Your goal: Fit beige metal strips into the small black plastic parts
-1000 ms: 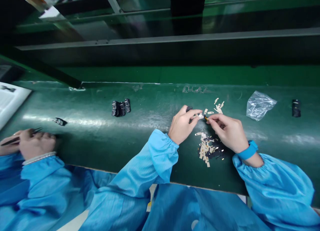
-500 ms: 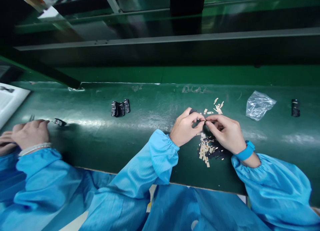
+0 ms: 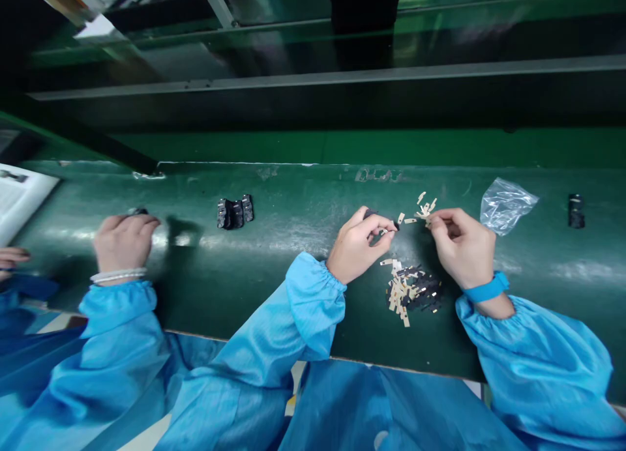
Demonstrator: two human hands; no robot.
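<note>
Left hand is curled nearly shut, pinching a small black part at its fingertips. Right hand is half open, its fingertips just beside a loose cluster of pale strips; whether it has hold of a strip, I cannot tell. Both hands hover over the green desk, just apart from each other. Below them lies a mixed heap of strips and black pieces. The black part looks light, small and stiff, and is probably easy to drop, so a fingertip pinch on its edges seems safest. The strips look thin and perhaps easily bent, so lifting each by one end seems wise. Farther right lie a clear plastic bag and a black part. To the left, a co-worker's hand rests near a row of black parts.
</note>
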